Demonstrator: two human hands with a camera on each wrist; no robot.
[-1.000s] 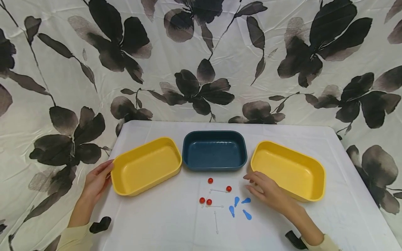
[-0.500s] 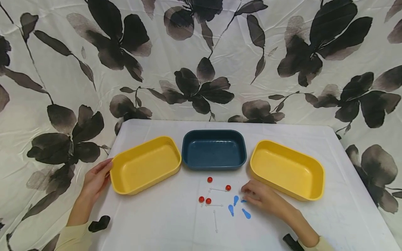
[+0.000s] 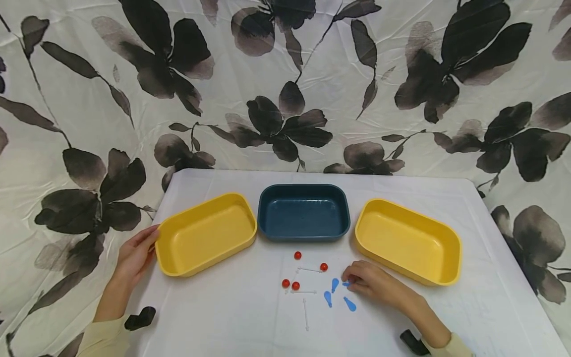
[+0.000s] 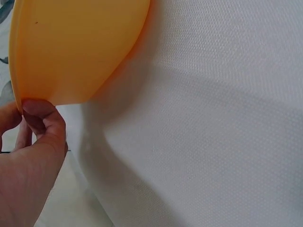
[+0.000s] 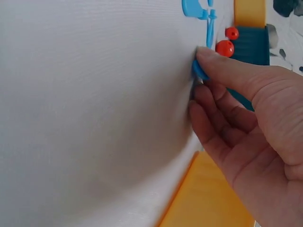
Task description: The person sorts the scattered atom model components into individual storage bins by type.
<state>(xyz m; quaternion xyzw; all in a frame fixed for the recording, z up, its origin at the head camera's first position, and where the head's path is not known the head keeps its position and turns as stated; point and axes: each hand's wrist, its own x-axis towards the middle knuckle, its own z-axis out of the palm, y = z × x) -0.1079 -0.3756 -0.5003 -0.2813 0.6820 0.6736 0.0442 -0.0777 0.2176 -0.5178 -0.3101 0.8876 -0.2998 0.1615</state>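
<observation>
Seemingly mid-pickup, needing a lift: pinches blue plastic teardrop in right hand, grips yellow oblong plastic tray in left hand.

In the head view, the person's left hand lay left of centre in the lower half, its digits toward the upper right. The left forearm slanted up to it from the lower left corner. The left wrist view showed its bent fingers pinched together at the left edge.

The right hand lay right of centre in the head view's lower half, digits toward the left; the right forearm climbed leftward from the lower right. In the right wrist view, the thumb reached toward the upper left in a pinch, with curled fingers below and the palm partly visible.
</observation>
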